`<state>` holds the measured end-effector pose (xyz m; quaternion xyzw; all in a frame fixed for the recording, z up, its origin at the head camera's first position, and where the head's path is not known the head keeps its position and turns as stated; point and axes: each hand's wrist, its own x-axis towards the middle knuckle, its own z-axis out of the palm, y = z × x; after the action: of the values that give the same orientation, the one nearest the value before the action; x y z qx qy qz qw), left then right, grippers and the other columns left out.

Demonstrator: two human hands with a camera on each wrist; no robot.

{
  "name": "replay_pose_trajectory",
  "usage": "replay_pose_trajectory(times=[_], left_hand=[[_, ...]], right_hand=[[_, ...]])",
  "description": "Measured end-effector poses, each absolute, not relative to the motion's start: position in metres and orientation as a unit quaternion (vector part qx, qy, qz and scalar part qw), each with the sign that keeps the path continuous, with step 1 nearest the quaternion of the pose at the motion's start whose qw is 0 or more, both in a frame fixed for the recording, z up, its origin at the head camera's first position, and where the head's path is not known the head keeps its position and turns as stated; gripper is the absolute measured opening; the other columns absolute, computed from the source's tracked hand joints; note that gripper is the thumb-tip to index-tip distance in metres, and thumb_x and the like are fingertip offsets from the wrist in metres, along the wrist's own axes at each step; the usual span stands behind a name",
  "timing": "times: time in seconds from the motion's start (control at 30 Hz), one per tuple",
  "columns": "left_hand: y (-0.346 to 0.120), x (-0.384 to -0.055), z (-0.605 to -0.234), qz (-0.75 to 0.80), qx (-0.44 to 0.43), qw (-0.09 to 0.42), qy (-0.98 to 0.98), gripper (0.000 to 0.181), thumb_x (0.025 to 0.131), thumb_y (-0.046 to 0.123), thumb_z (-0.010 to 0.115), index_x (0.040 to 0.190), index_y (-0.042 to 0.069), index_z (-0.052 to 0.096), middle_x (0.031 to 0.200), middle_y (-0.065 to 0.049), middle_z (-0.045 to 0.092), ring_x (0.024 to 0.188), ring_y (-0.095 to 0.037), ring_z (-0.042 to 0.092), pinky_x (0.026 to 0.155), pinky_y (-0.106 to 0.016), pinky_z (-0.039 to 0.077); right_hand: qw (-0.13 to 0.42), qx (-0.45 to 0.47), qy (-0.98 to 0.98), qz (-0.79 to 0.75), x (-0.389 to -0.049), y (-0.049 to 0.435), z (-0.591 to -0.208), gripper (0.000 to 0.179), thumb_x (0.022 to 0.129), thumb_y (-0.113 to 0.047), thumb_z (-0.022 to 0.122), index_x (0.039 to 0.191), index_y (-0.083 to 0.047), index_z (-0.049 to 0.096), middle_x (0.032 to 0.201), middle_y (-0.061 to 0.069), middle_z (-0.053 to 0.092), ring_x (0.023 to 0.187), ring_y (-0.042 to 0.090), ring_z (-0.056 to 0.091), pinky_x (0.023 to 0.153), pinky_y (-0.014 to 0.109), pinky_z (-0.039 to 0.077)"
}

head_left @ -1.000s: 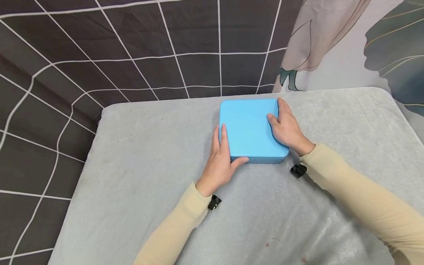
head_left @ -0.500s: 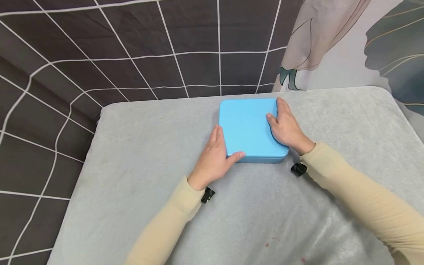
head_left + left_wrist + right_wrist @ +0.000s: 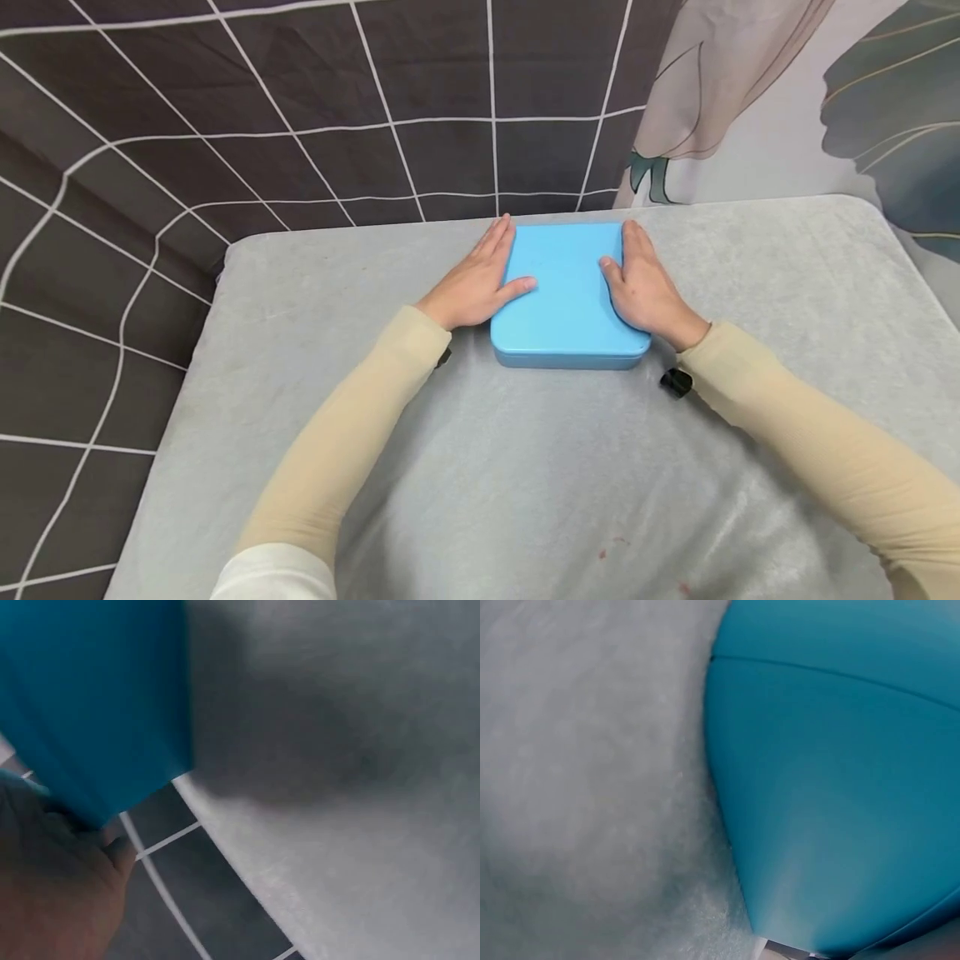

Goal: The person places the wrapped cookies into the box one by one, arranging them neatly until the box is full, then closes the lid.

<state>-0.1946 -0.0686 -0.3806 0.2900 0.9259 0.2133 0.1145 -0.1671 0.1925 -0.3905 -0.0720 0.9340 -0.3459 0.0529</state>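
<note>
A flat light-blue box [image 3: 567,308] with rounded corners lies on the grey cloth-covered surface. My left hand [image 3: 474,279] touches its left side near the far corner, fingers straight and together, thumb resting on top. Against the right side lies my right hand [image 3: 643,287], its fingers extended towards the back and its thumb on the top edge. The left wrist view has the hand [image 3: 56,877] beside the box's side wall [image 3: 112,697]. Close up in the right wrist view, a thin seam runs along the box wall [image 3: 832,787]. The box's underside is hidden.
The grey surface [image 3: 315,350] reaches out on both sides of the box. Behind it hangs a dark curtain [image 3: 322,92] with white grid lines, and a patterned curtain [image 3: 772,100] at the right. Small reddish marks [image 3: 603,553] show near the front.
My left hand has slid away from me along the box's left side, from the near corner to the far one, its thumb moving up onto the top. The right hand stays in place.
</note>
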Motion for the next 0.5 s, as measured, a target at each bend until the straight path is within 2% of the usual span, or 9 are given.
replay_pose_trajectory(times=[0.23,0.5], left_hand=[[-0.0649,-0.1950,-0.3896,0.198,0.270,0.107,0.936,0.092,0.102,0.059,0.043,0.160,0.000,0.002,0.169,-0.011,-0.004,0.153,-0.014,-0.010,0.121,-0.025,-0.001],[-0.0617,-0.1938,-0.3867,0.173,0.270,0.116,0.940,0.090,0.103,0.059,0.039,0.160,0.000,0.001,0.169,-0.009,-0.006,0.153,-0.015,-0.011,0.121,-0.025,-0.003]], right_hand=[[0.050,-0.076,0.936,-0.340,-0.1665,0.1905,-0.3908,0.066,0.109,-0.021,0.032,0.153,0.017,0.000,0.161,0.036,0.000,0.152,0.041,-0.001,0.122,0.049,0.004],[0.056,-0.075,0.939,-0.332,-0.1669,0.1927,-0.3911,0.067,0.109,-0.023,0.030,0.153,0.015,-0.003,0.162,0.035,-0.003,0.152,0.039,-0.003,0.122,0.048,0.003]])
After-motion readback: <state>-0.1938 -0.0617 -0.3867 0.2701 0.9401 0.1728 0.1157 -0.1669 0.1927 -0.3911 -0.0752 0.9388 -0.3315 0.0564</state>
